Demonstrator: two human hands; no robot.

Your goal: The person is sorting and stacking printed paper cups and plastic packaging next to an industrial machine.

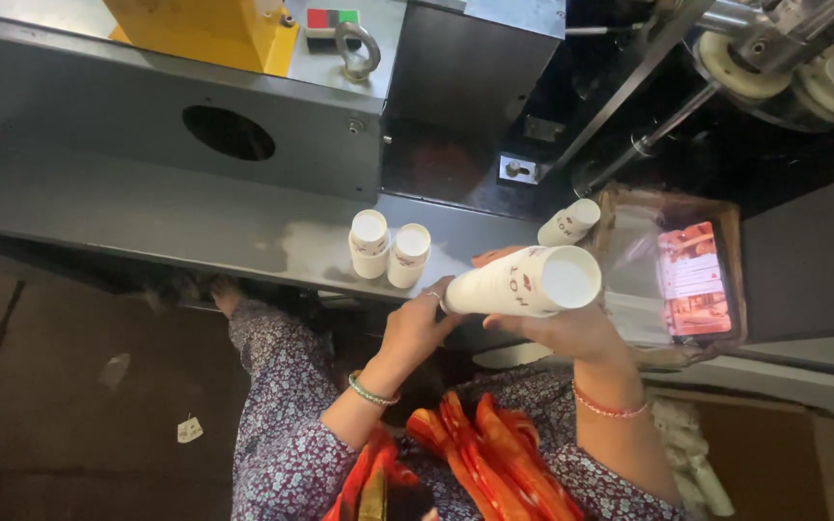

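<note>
A grey machine housing [147, 106] fills the view from 9 to 12 o'clock, with a round opening in its front panel. Below it a grey metal surface [195, 222] runs across the middle. At 3 o'clock a cardboard box [726, 241] lined with clear plastic is seen; a printed card lies inside it.

A stack of white paper cups [523, 283] is held on its side near the centre, open mouth turned toward 3 o'clock. It is supported from beneath by the right hand [571, 333], fingers curled around the wide end. The narrow end at 9 o'clock is pinched by the left hand [417, 323], fingers closed on it.

Two short cup stacks [388, 249] stand upside down on the surface at 11 o'clock of the hands, touching each other. A single tilted cup [569, 223] rests at 1 o'clock, at the box edge.

As a judgement, collection is partly done: one stack is gathered in the hands, while the two stacks and the tilted cup remain outside it and nothing of the kind is seen in the box
</note>
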